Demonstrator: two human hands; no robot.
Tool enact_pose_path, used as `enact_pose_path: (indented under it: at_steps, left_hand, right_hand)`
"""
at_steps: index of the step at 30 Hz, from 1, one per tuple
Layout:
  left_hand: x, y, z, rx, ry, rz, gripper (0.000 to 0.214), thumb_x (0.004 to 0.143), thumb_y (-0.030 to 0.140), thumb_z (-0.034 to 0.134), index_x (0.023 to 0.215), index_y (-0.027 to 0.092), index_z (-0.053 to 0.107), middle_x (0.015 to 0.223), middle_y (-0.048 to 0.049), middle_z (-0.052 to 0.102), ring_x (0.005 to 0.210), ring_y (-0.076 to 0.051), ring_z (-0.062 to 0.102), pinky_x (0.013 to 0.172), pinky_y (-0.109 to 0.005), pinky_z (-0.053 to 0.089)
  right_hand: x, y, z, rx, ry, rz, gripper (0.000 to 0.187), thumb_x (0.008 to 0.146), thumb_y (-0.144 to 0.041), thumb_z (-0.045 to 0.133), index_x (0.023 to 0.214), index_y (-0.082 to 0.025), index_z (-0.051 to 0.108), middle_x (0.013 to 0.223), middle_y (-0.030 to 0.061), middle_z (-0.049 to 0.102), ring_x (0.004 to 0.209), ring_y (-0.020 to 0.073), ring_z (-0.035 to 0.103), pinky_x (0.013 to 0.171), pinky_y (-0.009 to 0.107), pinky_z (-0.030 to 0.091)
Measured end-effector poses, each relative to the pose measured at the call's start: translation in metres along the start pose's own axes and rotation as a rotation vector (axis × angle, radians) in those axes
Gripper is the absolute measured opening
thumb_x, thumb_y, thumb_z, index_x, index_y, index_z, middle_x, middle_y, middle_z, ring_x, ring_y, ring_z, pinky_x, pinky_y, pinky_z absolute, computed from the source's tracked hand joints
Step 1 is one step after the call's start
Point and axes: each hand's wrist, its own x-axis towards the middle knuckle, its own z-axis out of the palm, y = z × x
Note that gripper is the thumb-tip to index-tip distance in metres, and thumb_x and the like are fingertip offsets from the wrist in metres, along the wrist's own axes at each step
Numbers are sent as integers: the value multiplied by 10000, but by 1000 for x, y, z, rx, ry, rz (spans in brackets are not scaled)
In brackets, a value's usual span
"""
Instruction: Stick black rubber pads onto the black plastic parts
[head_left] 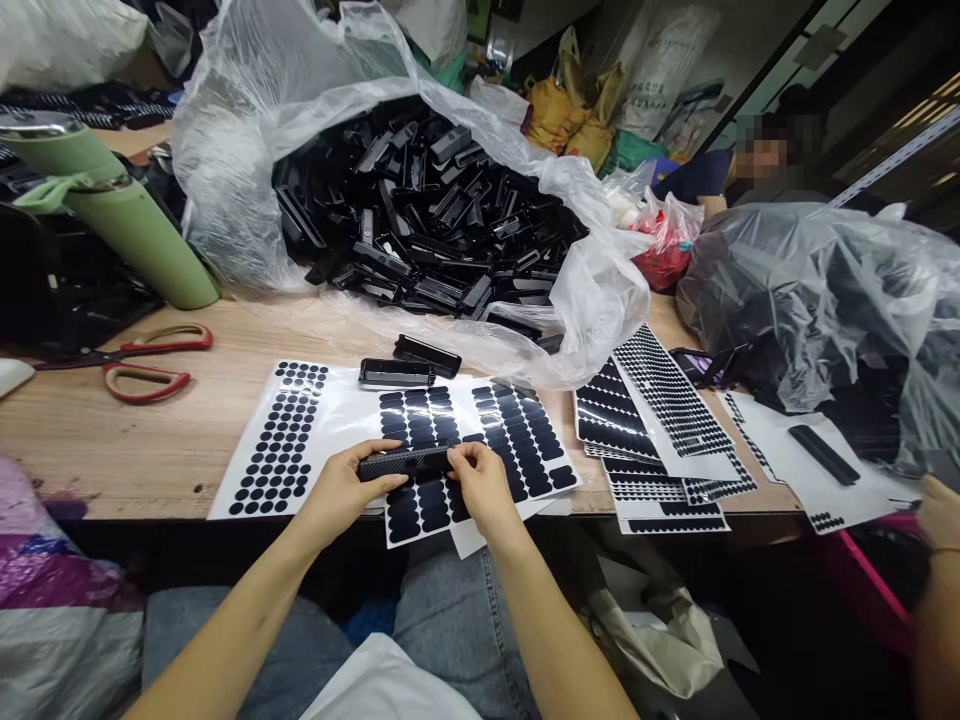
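Note:
My left hand (341,490) and my right hand (484,485) both grip one long black plastic part (405,463), one hand at each end, just above the table's front edge. Under it lie white sheets of black oval stickers (517,435). A sheet of round black dots (281,445) lies to the left. Two more black parts (397,372) rest on the table behind the sheets.
A big clear bag of black parts (420,215) fills the back of the wooden table (135,440). Red-handled scissors (146,362) and a green bottle (120,215) lie left. More sticker sheets (667,430) and a grey bag (817,300) sit right. Another person's hand (941,510) shows at right.

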Motion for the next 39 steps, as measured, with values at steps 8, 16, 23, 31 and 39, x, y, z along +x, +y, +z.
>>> enact_pose_path:
  at_steps: [8, 16, 23, 31, 39]
  left_hand:
    - [0, 0, 0, 11, -7, 8, 470, 605, 354, 747, 1034, 191, 647, 942, -58, 661, 862, -237, 631, 788, -353, 527]
    - [1, 0, 1, 25, -20, -14, 495, 612, 363, 735, 1058, 182, 624, 929, -53, 667, 839, -237, 637, 776, -379, 530]
    - [0, 1, -1, 35, -9, -21, 491, 597, 361, 742, 1038, 177, 633, 895, -55, 680, 807, -235, 645, 753, -375, 536]
    - [1, 1, 8, -90, -9, -85, 493, 581, 318, 760, 1024, 148, 627, 758, -41, 680, 676, -201, 655, 676, -342, 554]
    - [-124, 33, -130, 310, 1118, 126, 476, 693, 300, 678, 1155, 298, 561, 1081, 34, 659, 1126, -261, 536, 902, -326, 468]
  right_hand:
    - [1, 7, 2, -102, 35, -60, 204, 771, -377, 513, 761, -182, 572, 784, 30, 597, 740, 169, 570, 728, 319, 458]
    - [-8, -5, 4, -190, 76, -101, 188, 807, -351, 471, 743, -189, 541, 813, 53, 604, 792, 193, 566, 740, 321, 434]
    - [-14, -13, 6, -273, 115, -104, 177, 826, -321, 444, 731, -196, 524, 799, 55, 606, 775, 195, 557, 705, 308, 404]
    - [-8, 1, 12, -151, 212, -203, 218, 773, -404, 544, 822, -210, 459, 724, 0, 586, 674, 161, 576, 665, 290, 427]
    - [-14, 15, 4, 71, 174, -187, 441, 721, -513, 596, 988, -212, 413, 843, 20, 583, 741, 167, 602, 604, 281, 486]
